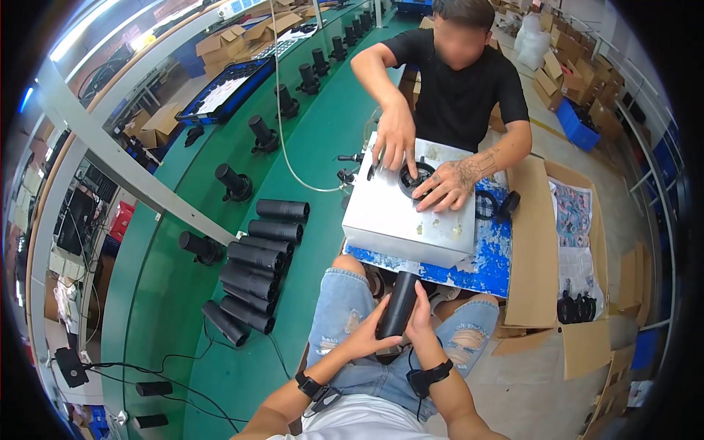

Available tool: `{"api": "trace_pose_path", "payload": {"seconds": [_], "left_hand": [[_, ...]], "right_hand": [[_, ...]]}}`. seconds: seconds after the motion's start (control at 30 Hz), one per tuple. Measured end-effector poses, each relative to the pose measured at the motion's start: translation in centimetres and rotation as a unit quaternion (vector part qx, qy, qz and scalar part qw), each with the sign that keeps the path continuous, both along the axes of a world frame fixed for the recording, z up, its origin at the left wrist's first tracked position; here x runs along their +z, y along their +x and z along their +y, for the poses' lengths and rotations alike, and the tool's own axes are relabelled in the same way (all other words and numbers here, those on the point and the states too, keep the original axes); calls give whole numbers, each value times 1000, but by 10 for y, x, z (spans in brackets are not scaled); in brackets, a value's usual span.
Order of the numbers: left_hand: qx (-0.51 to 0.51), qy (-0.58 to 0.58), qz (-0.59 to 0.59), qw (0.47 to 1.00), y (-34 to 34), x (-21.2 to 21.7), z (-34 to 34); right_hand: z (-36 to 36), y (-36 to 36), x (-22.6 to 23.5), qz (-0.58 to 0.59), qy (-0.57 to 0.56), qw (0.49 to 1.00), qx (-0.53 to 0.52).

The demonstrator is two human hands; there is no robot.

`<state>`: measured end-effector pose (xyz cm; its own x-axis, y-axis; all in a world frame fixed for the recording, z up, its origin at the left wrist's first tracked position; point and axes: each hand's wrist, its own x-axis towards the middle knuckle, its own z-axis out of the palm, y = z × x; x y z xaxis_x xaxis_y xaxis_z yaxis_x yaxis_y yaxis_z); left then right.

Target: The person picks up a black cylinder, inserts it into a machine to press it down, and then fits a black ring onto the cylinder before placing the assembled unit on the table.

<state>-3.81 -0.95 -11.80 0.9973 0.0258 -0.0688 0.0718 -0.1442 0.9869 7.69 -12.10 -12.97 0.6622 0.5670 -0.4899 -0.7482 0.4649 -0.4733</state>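
Note:
Between my left hand [365,330] and my right hand [422,317] is a black cylindrical tube [400,302], held lengthwise above my lap. My left fingers wrap its left side near the lower end, and my right hand grips it from the right. The tube's far end points toward a silver metal box [400,233] on a blue, paint-worn table [493,258]. Across the box, a co-worker in a black shirt has both hands on a black ring-shaped part [416,178] set in its top.
Several loose black tubes [253,282] lie on the green bench [312,172] to my left. Farther back, black tubes on flanged bases [233,183] stand in a row. An open cardboard box [532,242] with black parts sits at right. A thin hose [282,125] hangs over the bench.

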Motion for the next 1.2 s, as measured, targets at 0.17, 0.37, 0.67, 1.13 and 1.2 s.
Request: {"api": "trace_pose_path", "payload": {"seconds": [0.17, 0.37, 0.67, 1.13, 1.2], "left_hand": [[10, 4, 7, 1000, 1, -10, 1], [16, 37, 6, 999, 1, -12, 2], [28, 13, 18, 999, 3, -15, 2], [101, -159, 4, 982, 4, 26, 37], [96, -226, -32, 969, 20, 64, 35]], "right_hand": [[2, -3, 7, -30, -18, 999, -14], [-1, -4, -6, -69, -19, 997, -22], [-1, -3, -1, -96, -34, 994, -28], [-27, 31, 27, -219, 82, 970, -67], [-22, 43, 63, -212, 62, 966, -132]]}}
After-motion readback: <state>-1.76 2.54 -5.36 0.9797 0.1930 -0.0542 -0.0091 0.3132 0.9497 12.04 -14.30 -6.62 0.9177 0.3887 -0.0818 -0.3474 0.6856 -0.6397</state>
